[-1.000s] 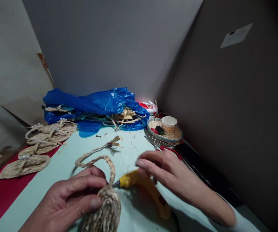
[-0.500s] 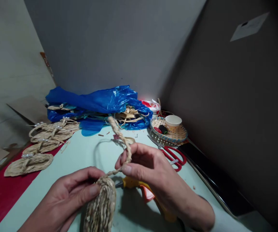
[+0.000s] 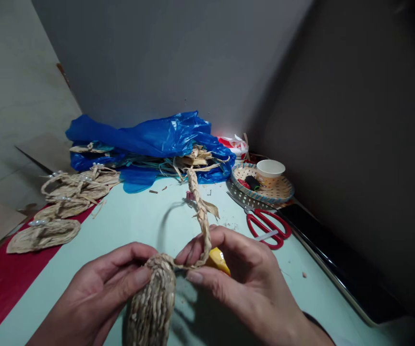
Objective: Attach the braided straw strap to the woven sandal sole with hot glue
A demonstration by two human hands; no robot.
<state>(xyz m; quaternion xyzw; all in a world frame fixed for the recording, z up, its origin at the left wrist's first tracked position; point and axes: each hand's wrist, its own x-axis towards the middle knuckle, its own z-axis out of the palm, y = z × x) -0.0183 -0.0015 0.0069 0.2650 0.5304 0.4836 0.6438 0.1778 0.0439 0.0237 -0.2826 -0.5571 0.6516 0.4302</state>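
My left hand [image 3: 117,283] pinches the rounded top of a coiled straw sandal sole [image 3: 152,302], which hangs upright with its lower end cut off by the frame. From the top of the sole runs a braided straw cord [image 3: 201,211], bending upward past my right hand [image 3: 236,278]. The thumb and fingers of that hand are closed on the cord near its bend. The cord's free end points up and away, with a loose dry strip sticking out at its side. Behind my right hand shows the yellow body of a glue gun [image 3: 219,261], mostly hidden.
Straw sandals with pearl beads [image 3: 43,236] lie at left on a red sheet [image 3: 9,283]. At the back is a blue plastic bag [image 3: 146,139] of straw. Red-handled scissors [image 3: 270,226], a woven basket [image 3: 239,185] with a white cup [image 3: 270,168], and a black flat device [image 3: 337,259] are at right.
My right hand has moved right and slightly down along with the cord, whose free end now stands more upright. The glue gun is more hidden. The view has shifted a little.
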